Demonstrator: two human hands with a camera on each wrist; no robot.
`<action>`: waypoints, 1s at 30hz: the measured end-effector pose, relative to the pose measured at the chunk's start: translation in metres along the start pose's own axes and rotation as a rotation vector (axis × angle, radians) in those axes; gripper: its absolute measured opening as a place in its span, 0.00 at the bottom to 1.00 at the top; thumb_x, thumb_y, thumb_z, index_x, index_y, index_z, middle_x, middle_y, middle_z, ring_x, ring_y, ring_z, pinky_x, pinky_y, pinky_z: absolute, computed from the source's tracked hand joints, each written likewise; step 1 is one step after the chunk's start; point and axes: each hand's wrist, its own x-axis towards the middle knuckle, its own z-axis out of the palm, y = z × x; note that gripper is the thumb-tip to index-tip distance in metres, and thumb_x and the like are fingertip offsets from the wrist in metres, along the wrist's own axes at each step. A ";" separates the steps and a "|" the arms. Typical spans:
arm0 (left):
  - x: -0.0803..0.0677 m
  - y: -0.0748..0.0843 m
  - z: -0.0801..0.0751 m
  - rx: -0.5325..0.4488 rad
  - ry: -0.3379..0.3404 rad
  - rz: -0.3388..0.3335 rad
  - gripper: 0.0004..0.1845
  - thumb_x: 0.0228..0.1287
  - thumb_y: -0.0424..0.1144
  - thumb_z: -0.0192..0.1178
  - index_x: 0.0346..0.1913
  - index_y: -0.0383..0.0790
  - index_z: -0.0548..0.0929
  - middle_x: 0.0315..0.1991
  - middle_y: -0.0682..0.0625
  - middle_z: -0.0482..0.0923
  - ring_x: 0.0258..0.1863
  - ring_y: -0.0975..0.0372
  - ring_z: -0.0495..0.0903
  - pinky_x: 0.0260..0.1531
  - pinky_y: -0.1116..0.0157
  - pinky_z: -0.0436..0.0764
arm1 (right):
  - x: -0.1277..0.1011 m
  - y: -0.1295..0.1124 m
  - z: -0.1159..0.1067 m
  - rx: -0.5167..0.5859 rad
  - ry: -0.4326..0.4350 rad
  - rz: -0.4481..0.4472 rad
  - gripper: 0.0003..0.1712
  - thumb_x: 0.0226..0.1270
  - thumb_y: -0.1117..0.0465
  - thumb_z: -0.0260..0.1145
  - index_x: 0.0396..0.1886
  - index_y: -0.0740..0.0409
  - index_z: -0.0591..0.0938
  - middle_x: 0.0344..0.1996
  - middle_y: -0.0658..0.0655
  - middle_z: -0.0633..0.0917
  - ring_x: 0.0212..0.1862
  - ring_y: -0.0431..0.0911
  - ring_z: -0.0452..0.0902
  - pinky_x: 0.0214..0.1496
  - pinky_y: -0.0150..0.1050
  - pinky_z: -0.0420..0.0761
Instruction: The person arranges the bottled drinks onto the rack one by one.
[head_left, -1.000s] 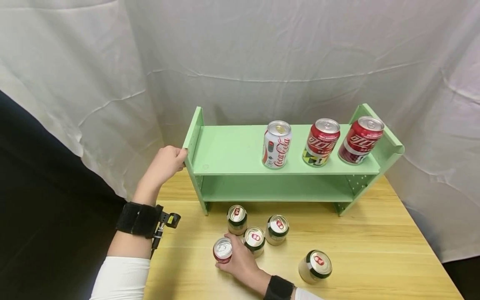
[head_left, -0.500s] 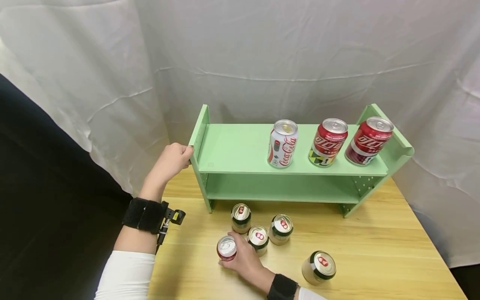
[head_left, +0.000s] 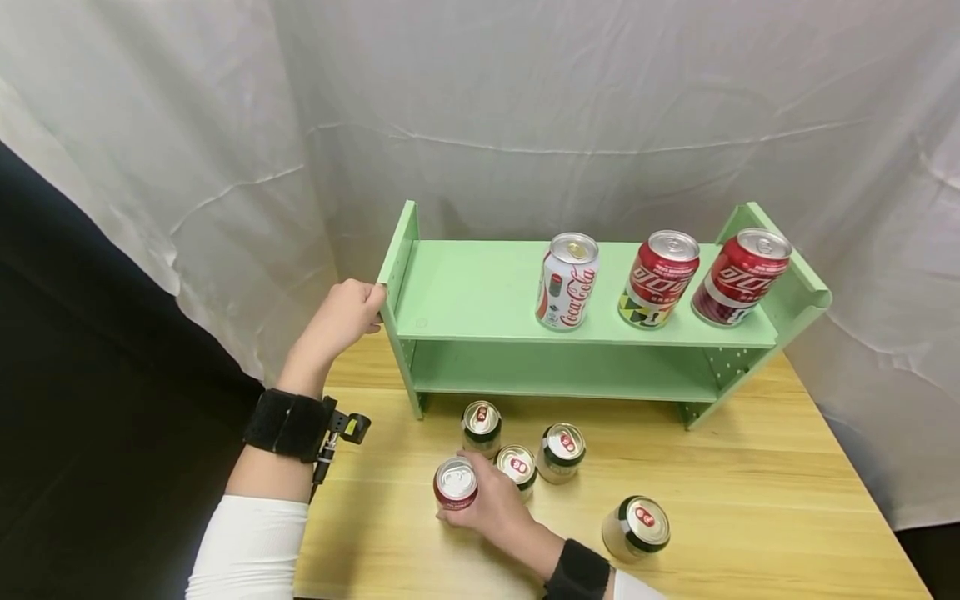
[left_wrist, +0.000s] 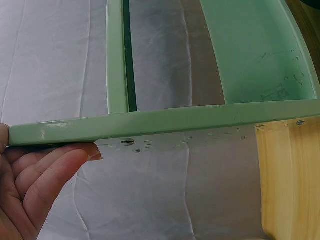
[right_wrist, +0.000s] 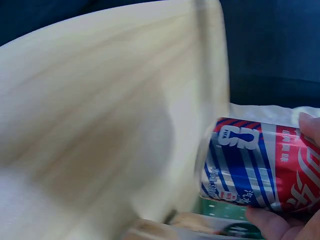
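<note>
Head view: three cola cans, one white and two red, stand upright on the top board of the green shelf, all toward its right end, so that part looks done. The lower board holds nothing visible. On the wooden table in front, four pale cans with green bands wait, three clustered and one apart to the right. The right hand curls its fingers round a red can beside the cluster, low at the table. The left hand grips the shelf's left side panel.

Left wrist view: fingers curl under the green panel edge, thumb at its end, steadying it.

Right wrist view: blurred, but fingertips pinch the red, white and blue can against the table edge. By my judgement, five cans remain to be shelved.
</note>
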 end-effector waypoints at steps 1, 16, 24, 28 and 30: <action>0.000 0.001 0.000 0.000 -0.001 0.002 0.22 0.70 0.41 0.35 0.15 0.41 0.60 0.18 0.45 0.65 0.40 0.44 0.84 0.44 0.54 0.85 | 0.001 -0.002 -0.004 -0.002 0.006 -0.009 0.49 0.33 0.50 0.81 0.58 0.58 0.70 0.49 0.60 0.82 0.48 0.53 0.81 0.48 0.45 0.84; 0.000 0.002 -0.001 -0.008 -0.011 -0.005 0.22 0.70 0.42 0.35 0.16 0.39 0.62 0.52 0.29 0.76 0.41 0.44 0.84 0.43 0.55 0.85 | 0.014 -0.031 -0.048 -0.031 0.004 0.007 0.48 0.33 0.44 0.80 0.58 0.53 0.72 0.45 0.55 0.84 0.44 0.49 0.82 0.41 0.42 0.84; 0.000 0.002 0.000 -0.004 -0.016 0.012 0.23 0.70 0.42 0.35 0.17 0.38 0.64 0.53 0.29 0.76 0.42 0.44 0.83 0.45 0.54 0.84 | 0.022 -0.047 -0.070 0.012 0.007 0.026 0.47 0.34 0.45 0.80 0.58 0.51 0.73 0.45 0.54 0.84 0.43 0.47 0.83 0.41 0.40 0.82; -0.001 0.002 0.001 -0.001 0.004 0.015 0.23 0.69 0.41 0.35 0.15 0.39 0.63 0.48 0.29 0.78 0.40 0.44 0.84 0.43 0.54 0.85 | 0.030 -0.056 -0.080 -0.024 0.021 0.002 0.47 0.34 0.44 0.80 0.57 0.52 0.73 0.44 0.53 0.84 0.41 0.47 0.83 0.38 0.38 0.83; -0.002 0.003 0.001 -0.002 0.009 0.016 0.23 0.68 0.41 0.35 0.14 0.40 0.62 0.47 0.29 0.78 0.39 0.45 0.84 0.42 0.54 0.85 | 0.035 -0.060 -0.087 -0.038 0.026 -0.009 0.47 0.34 0.44 0.79 0.58 0.52 0.73 0.43 0.53 0.84 0.41 0.46 0.83 0.37 0.38 0.83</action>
